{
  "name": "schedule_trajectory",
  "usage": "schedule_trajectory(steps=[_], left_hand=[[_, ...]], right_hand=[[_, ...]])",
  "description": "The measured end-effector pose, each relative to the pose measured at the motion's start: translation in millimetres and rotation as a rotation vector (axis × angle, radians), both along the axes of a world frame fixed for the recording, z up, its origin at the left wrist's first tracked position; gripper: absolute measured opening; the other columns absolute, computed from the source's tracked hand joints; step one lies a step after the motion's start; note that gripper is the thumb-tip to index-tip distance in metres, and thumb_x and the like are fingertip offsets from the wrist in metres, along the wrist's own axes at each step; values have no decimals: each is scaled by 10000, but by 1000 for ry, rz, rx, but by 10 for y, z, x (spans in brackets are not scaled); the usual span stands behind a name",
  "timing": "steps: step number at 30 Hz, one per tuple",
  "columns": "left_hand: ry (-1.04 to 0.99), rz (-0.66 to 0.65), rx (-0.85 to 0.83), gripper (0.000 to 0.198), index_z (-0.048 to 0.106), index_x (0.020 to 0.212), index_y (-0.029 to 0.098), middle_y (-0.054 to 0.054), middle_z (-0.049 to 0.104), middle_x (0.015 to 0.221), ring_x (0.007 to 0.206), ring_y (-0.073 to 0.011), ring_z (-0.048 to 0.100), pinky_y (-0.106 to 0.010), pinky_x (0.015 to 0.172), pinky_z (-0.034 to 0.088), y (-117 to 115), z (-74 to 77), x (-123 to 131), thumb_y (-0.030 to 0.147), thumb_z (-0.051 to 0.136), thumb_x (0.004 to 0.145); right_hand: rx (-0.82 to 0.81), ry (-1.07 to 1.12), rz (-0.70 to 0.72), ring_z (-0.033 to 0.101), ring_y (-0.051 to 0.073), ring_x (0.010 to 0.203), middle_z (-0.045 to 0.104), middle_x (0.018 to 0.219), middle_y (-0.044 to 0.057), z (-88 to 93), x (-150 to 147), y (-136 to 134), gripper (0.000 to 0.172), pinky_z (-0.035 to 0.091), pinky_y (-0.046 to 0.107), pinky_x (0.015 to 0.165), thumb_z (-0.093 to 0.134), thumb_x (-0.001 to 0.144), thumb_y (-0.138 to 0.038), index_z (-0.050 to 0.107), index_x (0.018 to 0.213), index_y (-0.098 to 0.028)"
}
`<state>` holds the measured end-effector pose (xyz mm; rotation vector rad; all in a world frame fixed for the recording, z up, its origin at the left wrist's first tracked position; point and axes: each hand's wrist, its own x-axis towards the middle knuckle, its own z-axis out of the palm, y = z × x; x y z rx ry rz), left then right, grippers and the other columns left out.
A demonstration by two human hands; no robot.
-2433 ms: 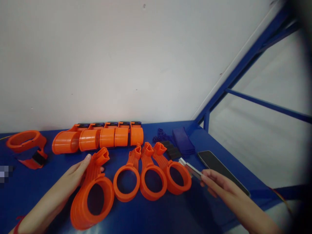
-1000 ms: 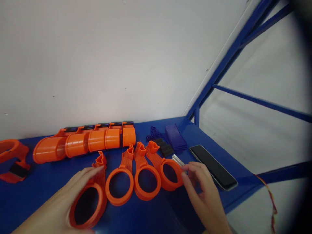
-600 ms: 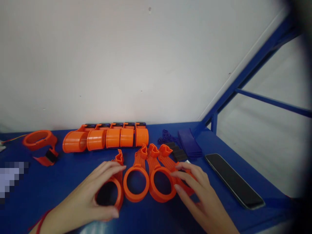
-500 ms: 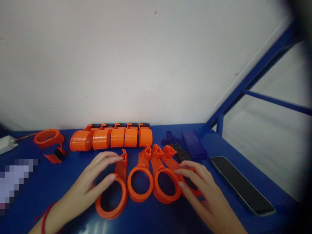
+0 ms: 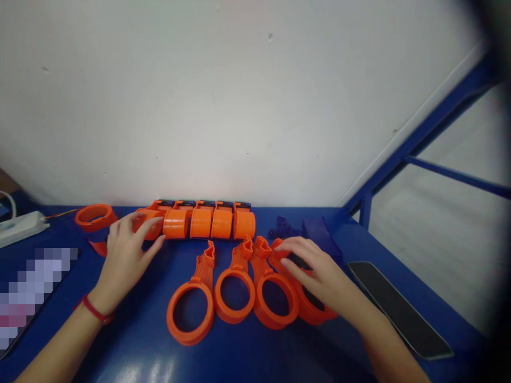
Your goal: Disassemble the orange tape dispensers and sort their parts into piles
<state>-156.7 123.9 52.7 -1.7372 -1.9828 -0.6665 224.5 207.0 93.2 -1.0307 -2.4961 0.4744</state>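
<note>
On the blue table [image 5: 131,356], 4 handled orange plastic rings [image 5: 234,317], left hand [image 5: 125,266] and right hand [image 5: 319,271] open.

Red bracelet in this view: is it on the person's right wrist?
No, the red cord bracelet is around the left wrist, and the right wrist shows bare.

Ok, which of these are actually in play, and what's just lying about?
In play: left hand on the leftmost orange cylinder; right hand on the rightmost orange ring piece.
Lying about: other orange ring pieces; phone; folded blue strips; white power adapter.
</note>
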Motion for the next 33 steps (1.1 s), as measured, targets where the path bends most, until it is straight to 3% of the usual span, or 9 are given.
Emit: schedule_trajectory(steps=[5,9,12,17,23,33], left_hand=[[46,40,0,377,599,1200,182,-205,511,1243,1091,-405,483,-522,806,451,12,14,87,377,512,889],[111,-167,15,319,586,1200,205,-173,530,1282,1161,-353,490,-519,905,409,41,-3,188,289,522,899],[174,-301,-26,291,602,1182,244,-134,563,1287,1193,-319,496,-516,969,372,90,-31,210,238,522,902],[189,-329,-19,249,635,1121,203,-125,625,1222,1150,-297,534,-485,991,376,158,-33,208,207,523,899],[221,-327,-3,317,622,1188,256,-112,629,1219,1117,-298,548,-502,973,382,144,-22,185,186,531,893],[226,-290,34,285,638,1147,242,-109,649,1171,1060,-303,574,-507,928,408,100,-1,112,191,540,884]], right_hand=[[25,12,10,530,228,1115,625,1163,61,-10,-47,99,253,410,422,981,448,943,-281,626,1121,-253],[-96,87,-34,572,239,1083,653,1163,73,-9,-201,327,338,422,439,975,506,896,-284,597,1218,-232],[-209,108,-51,640,230,917,688,1097,99,-72,-331,565,459,502,415,855,560,855,-324,543,1291,-182],[-341,137,84,644,204,907,672,1153,101,-213,-515,933,674,532,350,791,648,790,-355,427,1396,-160],[-370,138,192,603,220,989,648,1184,81,-195,-626,1112,632,481,384,900,686,758,-318,506,1340,-150],[-324,67,292,590,242,1058,652,1187,65,-68,-802,1100,586,436,376,951,676,785,-334,527,1329,-173]])
